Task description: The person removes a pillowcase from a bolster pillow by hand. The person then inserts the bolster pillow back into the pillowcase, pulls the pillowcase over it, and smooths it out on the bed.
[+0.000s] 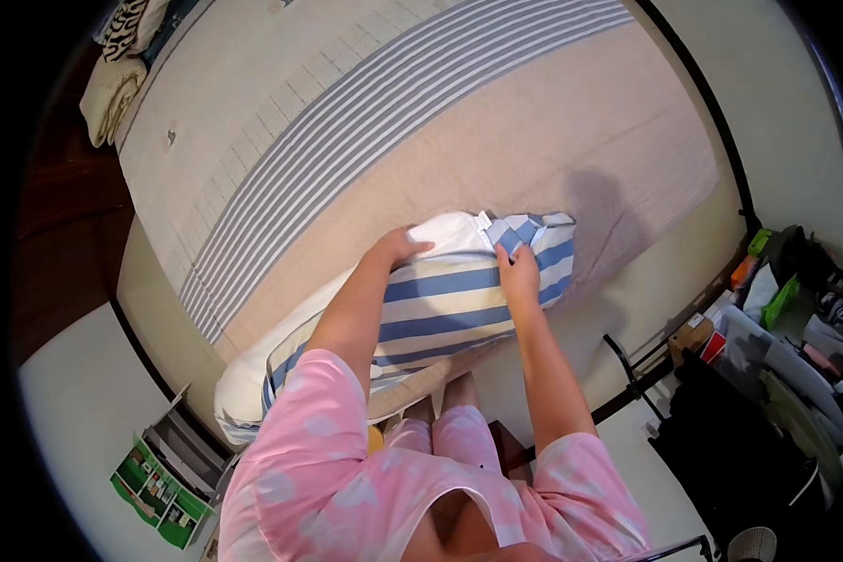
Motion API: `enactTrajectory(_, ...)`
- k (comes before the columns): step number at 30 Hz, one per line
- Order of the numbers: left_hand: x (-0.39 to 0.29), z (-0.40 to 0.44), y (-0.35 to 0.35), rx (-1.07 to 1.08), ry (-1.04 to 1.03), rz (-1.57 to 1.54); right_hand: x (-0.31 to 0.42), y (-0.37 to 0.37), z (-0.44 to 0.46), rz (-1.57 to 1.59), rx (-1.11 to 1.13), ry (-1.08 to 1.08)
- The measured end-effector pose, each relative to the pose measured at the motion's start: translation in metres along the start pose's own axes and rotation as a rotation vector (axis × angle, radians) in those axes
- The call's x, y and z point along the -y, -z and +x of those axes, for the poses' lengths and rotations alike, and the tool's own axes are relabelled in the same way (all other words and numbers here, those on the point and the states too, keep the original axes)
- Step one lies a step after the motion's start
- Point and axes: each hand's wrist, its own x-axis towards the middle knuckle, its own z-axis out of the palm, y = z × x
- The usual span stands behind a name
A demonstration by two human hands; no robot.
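Observation:
A long pillow-like bundle in a blue and white striped cover (440, 307) lies along the near edge of the bed. White filling (451, 234) shows at the cover's far side. My left hand (401, 246) rests at that white part, fingers bent over it; what the fingertips hold is hidden. My right hand (520, 273) pinches the blue and white cover near a checked corner (513, 231), thumb up. A small white tag stands beside this corner.
The bed (646, 122) has a beige sheet with grey stripes. Folded bedding (112, 89) lies at the far left corner. A green shelf (164, 492) stands at lower left. Bags, boxes and dark cloth (721, 421) are piled on the right.

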Motion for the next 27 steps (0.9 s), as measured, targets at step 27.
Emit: enactTrajectory(27, -0.086, -0.245, -0.051, 0.097, -0.347, -0.516, 0.101, 0.101, -0.232, 0.7, 0.021, 0.463)
